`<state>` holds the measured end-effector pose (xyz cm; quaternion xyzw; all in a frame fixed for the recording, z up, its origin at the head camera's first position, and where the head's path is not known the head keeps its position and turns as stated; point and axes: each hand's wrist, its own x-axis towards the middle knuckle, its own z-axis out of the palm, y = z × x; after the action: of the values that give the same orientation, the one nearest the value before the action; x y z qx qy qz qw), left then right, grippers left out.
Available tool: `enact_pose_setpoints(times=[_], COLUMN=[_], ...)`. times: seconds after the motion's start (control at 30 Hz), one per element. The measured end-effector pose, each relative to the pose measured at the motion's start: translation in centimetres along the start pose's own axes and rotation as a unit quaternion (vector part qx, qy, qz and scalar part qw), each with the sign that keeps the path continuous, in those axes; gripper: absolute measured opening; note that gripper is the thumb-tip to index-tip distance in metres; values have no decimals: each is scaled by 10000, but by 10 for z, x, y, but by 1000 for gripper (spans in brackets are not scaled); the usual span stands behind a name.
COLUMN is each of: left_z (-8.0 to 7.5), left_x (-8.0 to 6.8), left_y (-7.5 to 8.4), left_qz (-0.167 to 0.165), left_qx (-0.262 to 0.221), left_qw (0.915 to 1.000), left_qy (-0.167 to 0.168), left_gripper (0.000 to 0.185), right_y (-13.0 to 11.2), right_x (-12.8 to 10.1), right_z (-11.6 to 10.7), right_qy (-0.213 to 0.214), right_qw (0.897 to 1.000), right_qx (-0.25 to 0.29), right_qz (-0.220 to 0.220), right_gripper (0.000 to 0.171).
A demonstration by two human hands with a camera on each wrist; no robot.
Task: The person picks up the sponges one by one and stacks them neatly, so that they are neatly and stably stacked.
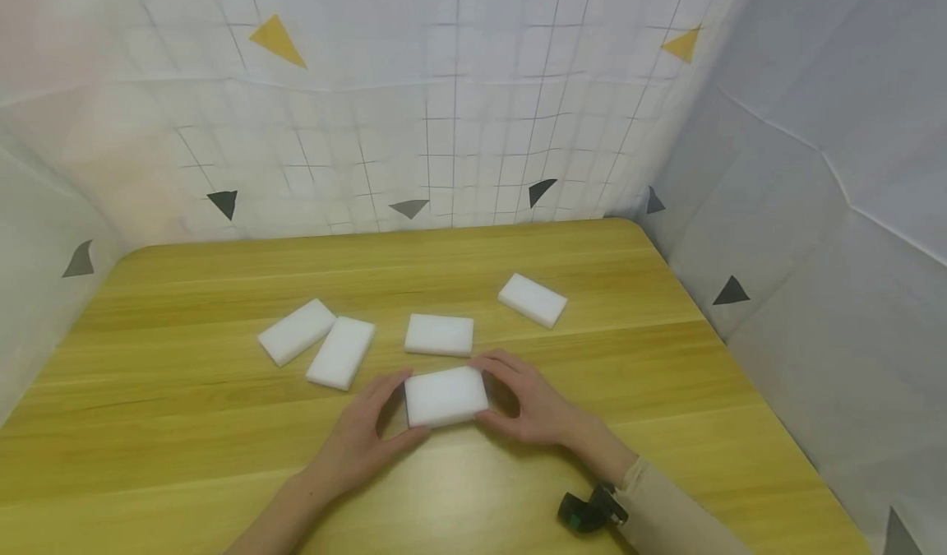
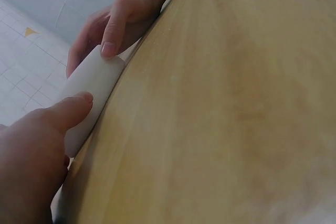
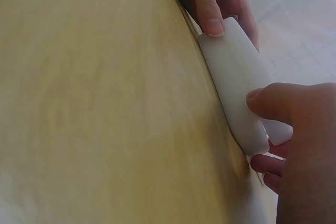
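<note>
A white rectangular sponge block (image 1: 446,397) lies between my two hands near the middle of the table. My left hand (image 1: 357,444) grips its left end, thumb on the near edge and fingers at the far side. At the opposite end, my right hand (image 1: 538,407) holds it the same way, its thumb (image 3: 270,103) pressing the near face. In the wrist views the block sits at or just above the tabletop; whether it touches is unclear. Just behind it lies another white sponge block (image 1: 440,335). Most fingertips are hidden behind the held block in the wrist views.
Two more white blocks lie at the left, one (image 1: 297,331) close against the other (image 1: 341,353). Another block (image 1: 533,298) lies angled at the back right. A black device (image 1: 592,510) is by the right wrist. White sheeting (image 1: 473,86) hangs behind the wooden table (image 1: 185,423).
</note>
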<state>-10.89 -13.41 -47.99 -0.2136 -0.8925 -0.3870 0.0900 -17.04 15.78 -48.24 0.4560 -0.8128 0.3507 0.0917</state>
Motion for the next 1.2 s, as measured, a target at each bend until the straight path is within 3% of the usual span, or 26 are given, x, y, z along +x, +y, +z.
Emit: enact_pose_setpoints(times=[0.87,1.03,1.2], left_z=[0,0,-1], left_x=[-1,-1,-1], left_y=[0,1,2], left_qz=[-110,-150,-172], left_qx=[-33,-109,-128], left_qw=[9999,9998,9998], left_qy=[1,5,-3], left_gripper=[78,78,76], right_y=[-1,-2,1], right_x=[2,1,0], right_z=[-1,-1,-1], right_qy=[-23,-45,118], right_qw=[9999,9998,9983], right_qx=[106,123,97], right_qz=[-17,141,566], right_gripper=[65,62,52])
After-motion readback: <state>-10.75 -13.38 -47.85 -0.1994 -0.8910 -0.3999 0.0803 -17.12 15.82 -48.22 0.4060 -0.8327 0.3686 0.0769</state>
